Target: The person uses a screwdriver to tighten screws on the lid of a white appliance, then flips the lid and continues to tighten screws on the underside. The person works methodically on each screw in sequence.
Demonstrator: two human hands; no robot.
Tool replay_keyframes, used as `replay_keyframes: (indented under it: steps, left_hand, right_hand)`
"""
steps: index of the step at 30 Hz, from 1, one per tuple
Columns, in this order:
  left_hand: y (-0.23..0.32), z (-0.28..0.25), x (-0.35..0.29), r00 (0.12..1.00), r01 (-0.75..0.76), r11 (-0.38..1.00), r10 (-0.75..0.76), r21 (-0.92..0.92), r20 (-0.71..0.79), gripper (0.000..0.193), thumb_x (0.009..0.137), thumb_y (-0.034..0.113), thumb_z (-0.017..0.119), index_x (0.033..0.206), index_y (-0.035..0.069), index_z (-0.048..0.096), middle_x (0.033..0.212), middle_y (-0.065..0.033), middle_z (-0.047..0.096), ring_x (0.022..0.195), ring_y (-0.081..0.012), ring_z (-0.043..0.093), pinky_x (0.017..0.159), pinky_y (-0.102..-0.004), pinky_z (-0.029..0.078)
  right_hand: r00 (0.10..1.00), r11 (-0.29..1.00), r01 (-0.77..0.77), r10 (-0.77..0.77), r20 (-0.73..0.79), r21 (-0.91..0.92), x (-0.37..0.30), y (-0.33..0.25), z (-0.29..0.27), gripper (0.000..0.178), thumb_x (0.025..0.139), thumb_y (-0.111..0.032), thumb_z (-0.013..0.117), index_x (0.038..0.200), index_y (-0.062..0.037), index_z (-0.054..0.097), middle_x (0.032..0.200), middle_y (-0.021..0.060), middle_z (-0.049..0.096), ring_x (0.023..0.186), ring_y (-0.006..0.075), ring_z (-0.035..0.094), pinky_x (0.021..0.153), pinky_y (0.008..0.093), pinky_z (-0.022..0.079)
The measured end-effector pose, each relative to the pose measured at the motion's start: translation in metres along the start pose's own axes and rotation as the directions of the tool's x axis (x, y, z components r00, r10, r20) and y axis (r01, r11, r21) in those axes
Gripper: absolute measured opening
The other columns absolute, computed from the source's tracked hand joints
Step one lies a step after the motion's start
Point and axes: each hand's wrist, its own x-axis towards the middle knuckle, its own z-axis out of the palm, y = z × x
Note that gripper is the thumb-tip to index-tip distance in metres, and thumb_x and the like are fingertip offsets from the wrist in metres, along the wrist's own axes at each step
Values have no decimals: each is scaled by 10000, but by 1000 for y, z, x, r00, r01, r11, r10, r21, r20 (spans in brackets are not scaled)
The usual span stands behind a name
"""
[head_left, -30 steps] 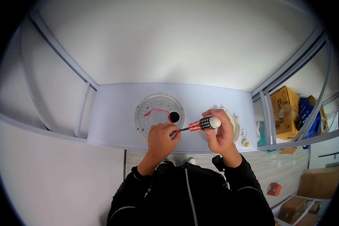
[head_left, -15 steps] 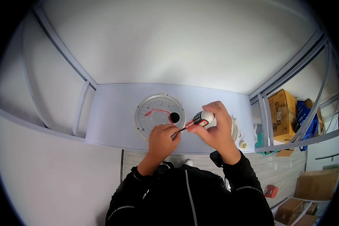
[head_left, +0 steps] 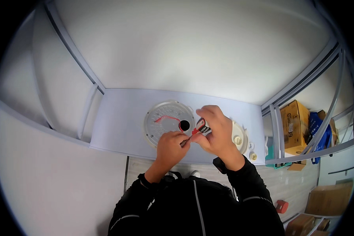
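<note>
My right hand (head_left: 219, 135) is wrapped round the red, black and white handle of a screwdriver (head_left: 202, 126). The shaft points down to the left, toward the closed fingers of my left hand (head_left: 170, 147). Those fingers pinch at its tip; whether a small part is also between them is hidden. Behind my left hand, a round silver-grey metal disc (head_left: 153, 126) lies on the white table (head_left: 118, 122). A red wire (head_left: 170, 117) curves over the disc to a round black piece or hole (head_left: 184, 125) near its right side.
Right of my right hand sits a round cream-coloured part (head_left: 238, 131), partly covered by that hand. Near it are a small clear ring (head_left: 251, 146) and a small yellowish round piece (head_left: 253, 156). Beyond the frame at right stand cardboard boxes (head_left: 295, 129) and a blue bag (head_left: 319, 131).
My right hand has moved left and closer to my left hand, covering more of the screwdriver handle. More of the cream-coloured part shows. The whole view has shifted slightly.
</note>
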Motion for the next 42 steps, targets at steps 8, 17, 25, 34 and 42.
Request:
replay_keyframes:
  steps: [8, 17, 25, 34, 42]
  left_hand:
    - [-5, 0, -3, 995, -64, 998, 64, 9, -75, 99, 781, 121, 835, 859, 71, 799, 860, -59, 769, 788, -297, 709, 714, -422, 536]
    - [-5, -1, -3, 1000, 13, 1000, -12, -26, 20, 128, 767, 126, 842, 866, 61, 794, 889, -76, 764, 833, -321, 711, 757, -447, 547]
    - [-6, -2, -5, 999, -33, 999, 33, -15, 8, 172, 791, 134, 853, 939, 59, 808, 971, -82, 767, 859, -304, 733, 762, -413, 581]
    - [-7, -3, -5, 1000, -22, 996, 22, -82, -4, 145, 800, 119, 856, 915, 49, 802, 954, -49, 720, 769, -273, 717, 682, -381, 573]
    - [-5, -2, -6, 1000, -19, 998, 19, -60, -4, 119, 787, 128, 859, 881, 66, 823, 918, -50, 700, 776, -282, 701, 690, -414, 562]
  right_hand:
    - [974, 970, -123, 78, 213, 209, 19, -17, -30, 608, 912, -168, 810, 1463, -50, 580, 1248, 190, 697, 1085, 392, 686, 916, 421, 565]
    - [992, 989, -92, 101, 73, -117, 18, -23, -29, 519, 837, -216, 898, 1311, -82, 737, 932, 80, 654, 796, 260, 635, 630, 367, 516]
    - [987, 992, -114, 107, 118, 60, 10, -14, -28, 502, 835, -160, 884, 1304, -47, 745, 1020, 95, 701, 867, 260, 671, 720, 355, 549]
    - [993, 979, -114, 111, 26, 170, 19, -29, -26, 468, 792, -239, 925, 1207, -74, 782, 844, 57, 559, 748, 219, 555, 634, 338, 463]
    - [963, 972, -149, 184, 196, -184, 10, -29, -36, 407, 840, -116, 847, 1238, -68, 775, 1038, 125, 668, 859, 270, 627, 731, 352, 533]
